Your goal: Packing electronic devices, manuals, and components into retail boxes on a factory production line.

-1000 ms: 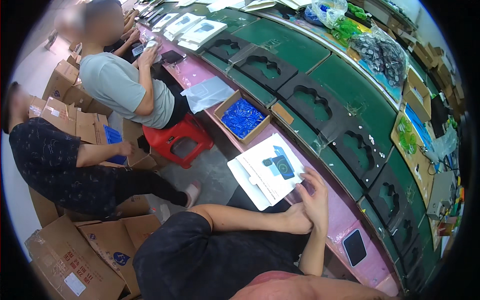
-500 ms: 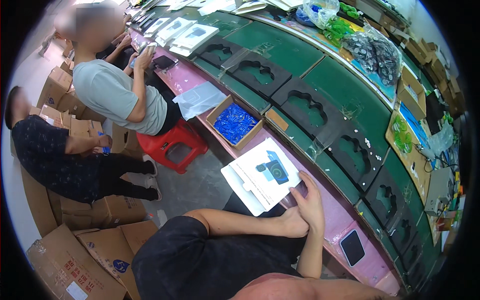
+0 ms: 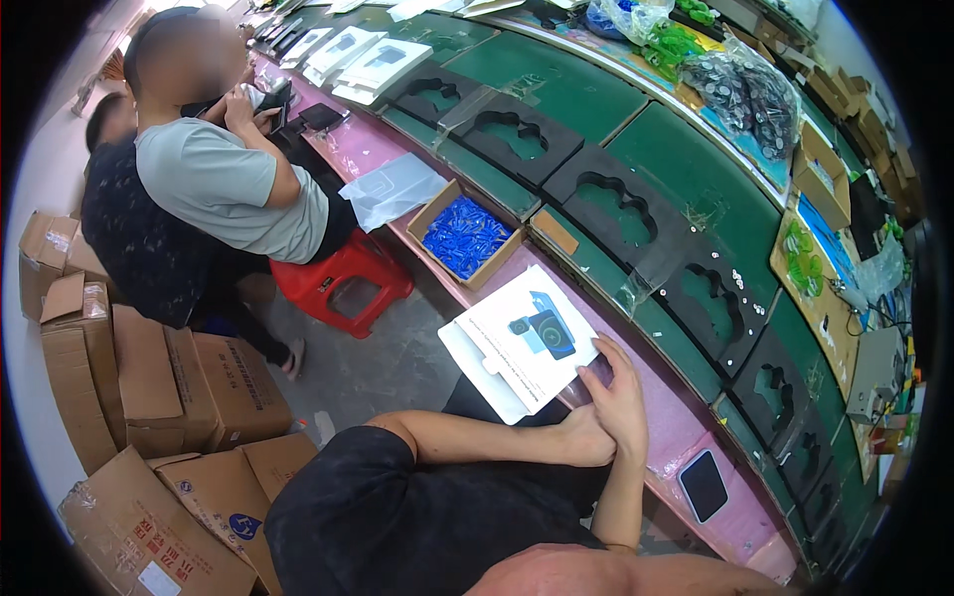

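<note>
A white printed box with a picture of a blue-and-black device lies tilted near the pink table edge, its flap jutting toward me. My right hand rests at the box's right corner, thumb and fingers apart and touching its edge. Tucked against the right wrist is my left hand, curled closed; its fingertips are hidden, and I cannot see whether anything is in it. A dark-screened flat device with a pale rim lies on the pink strip to the right of my hands.
A carton of blue pieces and a pale plastic sleeve sit beyond the box. Black foam trays line the green belt. A co-worker sits on a red stool; cardboard boxes crowd the left.
The seated co-worker has drawn both hands nearer the body. The person in dark clothes has moved away, behind that co-worker. My hands and the white box stay almost where they were.
</note>
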`<state>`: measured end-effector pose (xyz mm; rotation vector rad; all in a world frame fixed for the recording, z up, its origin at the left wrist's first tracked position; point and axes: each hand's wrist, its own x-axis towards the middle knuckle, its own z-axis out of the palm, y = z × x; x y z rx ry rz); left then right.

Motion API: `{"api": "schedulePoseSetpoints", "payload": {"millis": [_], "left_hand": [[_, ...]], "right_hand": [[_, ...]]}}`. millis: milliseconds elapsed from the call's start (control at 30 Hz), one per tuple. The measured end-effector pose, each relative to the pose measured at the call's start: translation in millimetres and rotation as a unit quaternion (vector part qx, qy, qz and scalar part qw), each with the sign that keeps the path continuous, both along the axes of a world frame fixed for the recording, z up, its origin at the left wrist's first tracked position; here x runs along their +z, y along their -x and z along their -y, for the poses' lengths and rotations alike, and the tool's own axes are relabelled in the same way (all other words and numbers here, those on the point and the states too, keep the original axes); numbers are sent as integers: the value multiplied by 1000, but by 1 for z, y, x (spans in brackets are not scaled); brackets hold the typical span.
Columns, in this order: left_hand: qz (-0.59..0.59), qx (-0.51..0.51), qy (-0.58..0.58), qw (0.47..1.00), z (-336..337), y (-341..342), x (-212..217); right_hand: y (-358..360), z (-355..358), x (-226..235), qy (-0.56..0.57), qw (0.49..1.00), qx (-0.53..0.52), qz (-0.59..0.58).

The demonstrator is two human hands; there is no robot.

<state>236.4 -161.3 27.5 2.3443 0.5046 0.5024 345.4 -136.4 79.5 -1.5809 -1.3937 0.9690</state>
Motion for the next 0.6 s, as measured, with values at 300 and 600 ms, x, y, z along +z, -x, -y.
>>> {"api": "schedulePoseSetpoints", "payload": {"millis": [300,600], "left_hand": [[-3,8,14,1000,0,5,-3],[-19,-3,11,1000,-5,10,2]], "right_hand": [[5,-3,1,-4,1000,0,16],[8,-8,8,12,1000,9,9]]}}
